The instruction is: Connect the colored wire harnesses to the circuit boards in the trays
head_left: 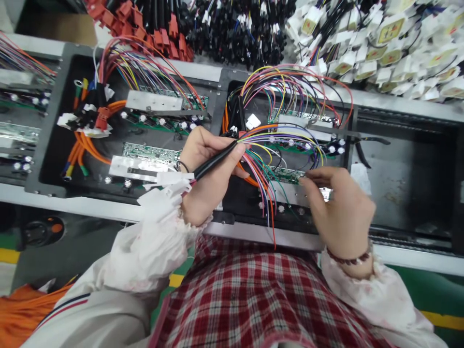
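Between the thumb and fingers of my left hand [210, 179] is a black-sleeved wiring harness [216, 160]. White connectors [165, 191] hang from its left end over my wrist. Coloured loose wires [259, 181] fan out from its right end, some arching right and others drooping over the tray's front edge. My right hand [339, 205] is closed in a pinch at the right ends of the arching wires, above a green circuit board [286, 172]. What sits between those fingertips is too small to make out. Under both hands lies a black tray [239, 203] with circuit boards and metal plates.
A similar tray [50, 169] with wired boards and orange cables stands at left. At right is a dark tray section [402, 179] with a black-handled tool [362, 150] at its edge. Red connectors [126, 19], black connectors [235, 34] and white connectors [391, 48] are heaped behind.
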Motion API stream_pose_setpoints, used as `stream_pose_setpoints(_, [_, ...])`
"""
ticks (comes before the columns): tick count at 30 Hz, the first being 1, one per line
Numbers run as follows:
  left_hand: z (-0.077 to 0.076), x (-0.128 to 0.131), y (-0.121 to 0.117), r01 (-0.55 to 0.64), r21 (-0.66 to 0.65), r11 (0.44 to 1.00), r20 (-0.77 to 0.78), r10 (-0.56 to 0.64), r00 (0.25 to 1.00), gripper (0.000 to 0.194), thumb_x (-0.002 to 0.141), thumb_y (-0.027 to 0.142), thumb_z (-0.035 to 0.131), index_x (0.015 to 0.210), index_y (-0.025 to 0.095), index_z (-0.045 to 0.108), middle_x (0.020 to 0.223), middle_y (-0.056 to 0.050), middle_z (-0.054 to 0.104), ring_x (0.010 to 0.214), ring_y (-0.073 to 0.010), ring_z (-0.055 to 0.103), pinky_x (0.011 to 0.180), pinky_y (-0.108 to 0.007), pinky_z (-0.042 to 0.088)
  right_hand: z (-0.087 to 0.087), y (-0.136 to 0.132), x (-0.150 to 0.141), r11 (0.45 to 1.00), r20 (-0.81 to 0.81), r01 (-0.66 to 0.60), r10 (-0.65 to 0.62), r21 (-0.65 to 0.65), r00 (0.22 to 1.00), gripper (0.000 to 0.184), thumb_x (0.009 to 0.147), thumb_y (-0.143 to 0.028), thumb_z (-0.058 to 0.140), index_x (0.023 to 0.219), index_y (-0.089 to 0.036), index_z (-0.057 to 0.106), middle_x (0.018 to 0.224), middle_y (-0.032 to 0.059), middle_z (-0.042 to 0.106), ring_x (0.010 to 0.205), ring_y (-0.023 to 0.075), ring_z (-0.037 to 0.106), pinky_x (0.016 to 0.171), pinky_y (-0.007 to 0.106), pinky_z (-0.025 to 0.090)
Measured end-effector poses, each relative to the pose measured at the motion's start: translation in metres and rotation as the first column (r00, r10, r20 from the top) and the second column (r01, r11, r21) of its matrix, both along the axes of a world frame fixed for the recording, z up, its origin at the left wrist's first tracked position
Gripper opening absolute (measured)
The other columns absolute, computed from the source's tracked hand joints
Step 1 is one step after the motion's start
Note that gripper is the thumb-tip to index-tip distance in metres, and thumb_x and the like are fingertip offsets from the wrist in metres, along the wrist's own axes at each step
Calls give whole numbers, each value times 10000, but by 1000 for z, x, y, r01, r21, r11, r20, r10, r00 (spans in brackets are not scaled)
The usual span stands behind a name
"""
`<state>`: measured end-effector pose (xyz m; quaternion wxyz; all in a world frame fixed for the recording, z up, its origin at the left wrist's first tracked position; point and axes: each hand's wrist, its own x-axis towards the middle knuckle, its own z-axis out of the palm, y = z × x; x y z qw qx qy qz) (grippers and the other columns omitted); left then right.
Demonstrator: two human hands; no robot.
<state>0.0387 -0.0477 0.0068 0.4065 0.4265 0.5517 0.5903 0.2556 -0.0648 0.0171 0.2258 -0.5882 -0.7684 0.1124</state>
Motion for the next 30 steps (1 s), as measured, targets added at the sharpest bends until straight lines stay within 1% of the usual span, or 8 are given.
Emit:
stream_pose_setpoints(4, [-3, -1, 1, -1, 16, 1000, 42, 1, 999, 334, 852, 265, 778, 887, 224, 448, 892, 11, 729, 686, -136, 747, 447, -172, 598, 10, -13, 1, 979, 15, -172, 174, -106, 985, 106, 958, -292, 567, 915, -201, 601, 915, 83, 630, 886, 229, 596, 787, 362, 479])
stream_pose_setpoints(7, [-5, 0, 2, -8, 35, 999, 65, 6, 998, 328, 854, 250, 774, 894, 217, 450, 893, 17, 729, 680, -129, 748, 466, -171, 611, 13, -17, 15, 988, 83, -105, 115, -113, 990, 107, 947, -251, 547, 864, -197, 588, 889, 74, 584, 842, 221, 568, 754, 358, 454])
stream_pose_setpoints(10, [-4, 0, 2, 4, 45, 999, 82, -8, 997, 322, 854, 244, 775, 892, 213, 456, 896, 13, 728, 653, -124, 738, 457, -175, 612, 16, -15, 19, 997, 131, -26, 35, -70, 991, 152, 963, -323, 559, 930, -185, 615, 886, 66, 569, 819, 214, 562, 722, 342, 444])
stream_pose_setpoints(12, [-3, 1, 2, -5, 42, 999, 83, 1, 997, 334, 842, 241, 790, 883, 216, 459, 881, 16, 723, 661, -127, 739, 457, -172, 612, 15, -13, 11, 993, 105, -77, 86, -87, 991, 168, 968, -331, 561, 979, -178, 630, 904, 70, 585, 834, 214, 573, 739, 339, 453])
stream_pose_setpoints(16, [0, 1, 1, -15, 24, 1000, 70, 13, 997, 328, 845, 225, 789, 871, 220, 463, 881, 19, 722, 650, -119, 732, 467, -169, 615, 12, -8, 1, 976, 83, -169, 181, -141, 980, 116, 950, -245, 547, 872, -188, 612, 876, 61, 568, 813, 202, 570, 756, 337, 457])
stream_pose_setpoints(21, [0, 2, 2, 16, 45, 999, 79, -19, 997, 312, 859, 228, 770, 874, 220, 459, 880, 24, 707, 604, -109, 709, 467, -199, 630, 18, -6, 29, 999, 173, -14, 20, -37, 985, 112, 955, -290, 566, 906, -204, 620, 859, 50, 616, 768, 191, 594, 688, 318, 442])
stream_pose_setpoints(25, [-1, 2, 3, 20, 62, 998, 24, -21, 999, 347, 864, 275, 779, 872, 221, 436, 887, 17, 693, 677, -126, 729, 486, -198, 633, 13, 1, 28, 994, 83, 35, -43, 104, 996, 111, 960, -297, 593, 952, -211, 662, 867, 32, 710, 786, 180, 672, 705, 300, 476])
stream_pose_setpoints(30, [-1, 3, 2, 23, 75, 997, -32, -21, 999, 337, 882, 272, 764, 903, 229, 431, 866, 30, 682, 622, -113, 713, 481, -197, 627, -7, 11, 20, 998, 65, 50, -52, 33, 997, 111, 945, -305, 615, 943, -212, 676, 848, 25, 743, 751, 185, 705, 661, 292, 479])
